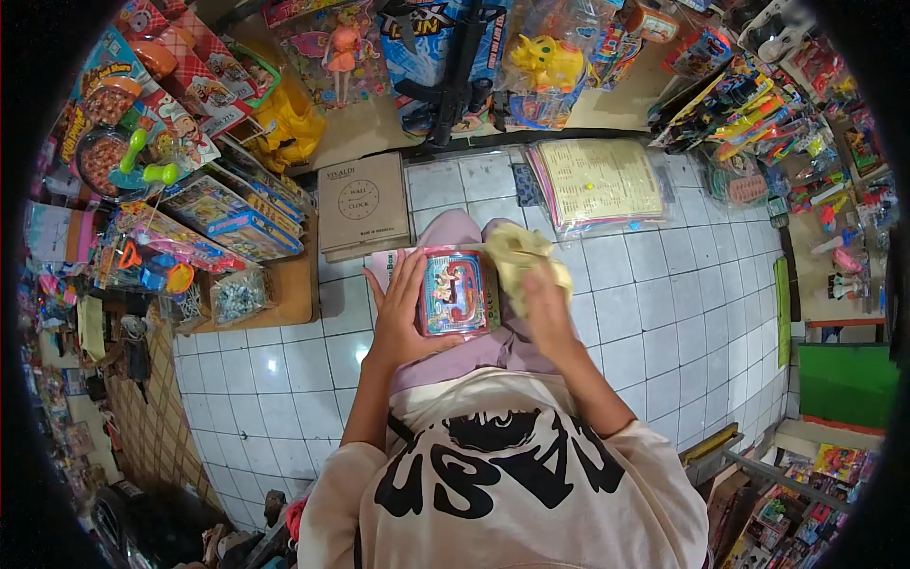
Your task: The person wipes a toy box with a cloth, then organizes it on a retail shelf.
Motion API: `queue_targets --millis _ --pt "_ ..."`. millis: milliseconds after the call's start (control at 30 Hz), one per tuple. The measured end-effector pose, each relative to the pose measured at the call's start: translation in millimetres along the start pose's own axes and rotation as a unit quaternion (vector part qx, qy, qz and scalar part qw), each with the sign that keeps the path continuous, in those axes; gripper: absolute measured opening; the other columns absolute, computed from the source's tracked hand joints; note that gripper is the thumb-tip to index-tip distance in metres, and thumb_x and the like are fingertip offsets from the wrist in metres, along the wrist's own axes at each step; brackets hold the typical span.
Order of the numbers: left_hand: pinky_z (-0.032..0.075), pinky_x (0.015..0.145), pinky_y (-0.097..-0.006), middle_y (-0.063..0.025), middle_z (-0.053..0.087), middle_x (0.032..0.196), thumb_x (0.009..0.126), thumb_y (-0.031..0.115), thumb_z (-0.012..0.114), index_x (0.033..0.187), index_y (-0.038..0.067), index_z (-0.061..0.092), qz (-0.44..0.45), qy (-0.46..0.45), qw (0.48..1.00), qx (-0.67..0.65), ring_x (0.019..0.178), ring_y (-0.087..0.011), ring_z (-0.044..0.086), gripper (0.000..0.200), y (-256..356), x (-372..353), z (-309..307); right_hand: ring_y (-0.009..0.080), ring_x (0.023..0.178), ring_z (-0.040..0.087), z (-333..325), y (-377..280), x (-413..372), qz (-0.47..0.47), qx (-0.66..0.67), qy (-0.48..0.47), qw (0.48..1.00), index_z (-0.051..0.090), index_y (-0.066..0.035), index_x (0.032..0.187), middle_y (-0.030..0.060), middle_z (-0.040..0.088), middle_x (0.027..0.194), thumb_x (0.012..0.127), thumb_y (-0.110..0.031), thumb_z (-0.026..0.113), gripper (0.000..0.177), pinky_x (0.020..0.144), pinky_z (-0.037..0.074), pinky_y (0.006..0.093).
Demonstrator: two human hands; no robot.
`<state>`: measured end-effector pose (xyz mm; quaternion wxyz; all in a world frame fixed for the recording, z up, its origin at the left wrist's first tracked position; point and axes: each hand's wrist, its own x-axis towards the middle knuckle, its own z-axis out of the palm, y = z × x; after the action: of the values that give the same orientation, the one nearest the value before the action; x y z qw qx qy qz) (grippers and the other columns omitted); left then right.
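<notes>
On my lap lies a small colourful box (454, 294) with a cartoon picture and a pinkish-red border. My left hand (403, 308) steadies it, fingers stretched along its left side and thumb at its near edge. A crumpled pale yellow cloth (526, 261) is gripped in my right hand (548, 308), just right of the box. The cloth's lower part is partly hidden behind that hand, and its upper edge reaches toward the box's far right corner.
A brown wall clock box (364, 204) sits on the tiled floor (616, 318) ahead to the left. A stack of plastic-wrapped printed sheets (600, 185) lies ahead to the right. Packaged toys, including a black toy gun (459, 71), line the far side and both flanks.
</notes>
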<state>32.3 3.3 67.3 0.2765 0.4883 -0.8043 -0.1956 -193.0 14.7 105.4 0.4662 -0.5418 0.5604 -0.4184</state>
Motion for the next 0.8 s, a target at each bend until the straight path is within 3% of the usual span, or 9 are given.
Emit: queue_targets --millis 167,267,400,433,467,533,633,700,800 --pt "-0.010 0.104 -0.0643 -0.0193 0.028 0.146 0.053 0.067 0.073 0.142 -0.002 0.022 -0.007 0.020 1.000 0.020 0.137 -0.0370 0.025 0.124 -6 -2 11 0.0420 0.124 0.040 41 13 2 -0.159 -0.069 -0.033 0.984 0.045 0.004 0.119 0.0287 0.046 0.127 0.096 -0.013 0.041 0.028 0.104 0.030 0.0442" --pt "-0.010 0.102 -0.0660 -0.0202 0.026 0.147 0.053 0.068 0.072 0.143 -0.003 0.019 -0.018 0.000 0.999 0.034 0.137 -0.0377 0.024 0.126 -4 -4 6 0.0437 0.122 0.041 30 16 -25 -0.123 -0.076 -0.058 0.988 0.047 0.003 0.117 0.0275 0.048 0.125 0.095 -0.010 0.042 0.026 0.103 0.031 0.0448" --pt "-0.011 0.100 -0.0684 -0.0207 0.021 0.150 0.052 0.072 0.069 0.144 -0.002 0.015 0.002 -0.058 0.991 0.120 0.138 -0.0393 0.020 0.130 8 0 -10 0.0415 0.106 0.049 1 16 -49 -0.174 -0.174 -0.085 0.965 0.050 0.004 0.114 0.0252 0.053 0.115 0.094 -0.011 0.046 0.025 0.097 0.036 0.0431" --pt "-0.013 0.098 -0.0694 -0.0205 0.016 0.151 0.059 0.072 0.065 0.145 -0.002 0.014 -0.002 -0.075 0.993 0.089 0.139 -0.0399 0.014 0.124 16 1 -14 0.0276 0.095 0.054 0 25 -49 -0.153 -0.159 -0.012 0.975 0.050 0.001 0.117 0.0168 0.057 0.108 0.095 -0.016 0.047 0.028 0.089 0.040 0.0350" --pt "-0.015 0.098 -0.0682 -0.0209 0.015 0.151 0.062 0.071 0.063 0.145 -0.002 0.013 -0.011 -0.085 0.992 0.092 0.140 -0.0400 0.011 0.121 15 -1 -10 0.0227 0.093 0.053 -6 27 -46 -0.082 -0.053 0.021 0.995 0.050 0.000 0.118 0.0131 0.058 0.106 0.096 -0.018 0.045 0.029 0.087 0.040 0.0323" --pt "-0.018 0.099 -0.0657 -0.0217 0.011 0.152 0.069 0.069 0.057 0.145 -0.003 0.011 -0.029 -0.103 0.989 0.099 0.141 -0.0402 0.005 0.114 10 -3 1 0.0128 0.090 0.052 -17 14 -25 0.061 0.159 0.084 0.982 0.050 -0.002 0.120 0.0058 0.058 0.101 0.098 -0.022 0.043 0.030 0.082 0.041 0.0268" --pt "-0.020 0.099 -0.0635 -0.0215 0.010 0.152 0.075 0.066 0.052 0.145 -0.004 0.010 -0.030 -0.100 0.992 0.064 0.141 -0.0388 0.003 0.107 12 -4 4 0.0044 0.086 0.047 -19 -5 18 -0.034 0.163 0.093 0.982 0.049 -0.004 0.121 -0.0002 0.055 0.095 0.100 -0.028 0.040 0.033 0.077 0.041 0.0212" --pt "-0.021 0.100 -0.0612 -0.0227 0.010 0.152 0.076 0.066 0.051 0.144 -0.005 0.009 -0.020 -0.108 0.994 0.030 0.142 -0.0373 0.003 0.107 12 -6 5 0.0066 0.087 0.049 -18 13 50 -0.037 0.137 -0.003 0.990 0.049 -0.003 0.121 0.0013 0.056 0.095 0.100 -0.028 0.040 0.034 0.078 0.042 0.0240" --pt "-0.017 0.101 -0.0642 -0.0234 0.015 0.151 0.073 0.059 0.061 0.144 -0.006 0.012 0.004 -0.086 0.996 -0.007 0.141 -0.0356 0.009 0.108 8 -18 9 0.0124 0.091 0.053 -5 20 73 -0.064 0.042 -0.210 0.975 0.049 -0.002 0.121 0.0054 0.058 0.097 0.100 -0.029 0.039 0.035 0.080 0.043 0.0289"
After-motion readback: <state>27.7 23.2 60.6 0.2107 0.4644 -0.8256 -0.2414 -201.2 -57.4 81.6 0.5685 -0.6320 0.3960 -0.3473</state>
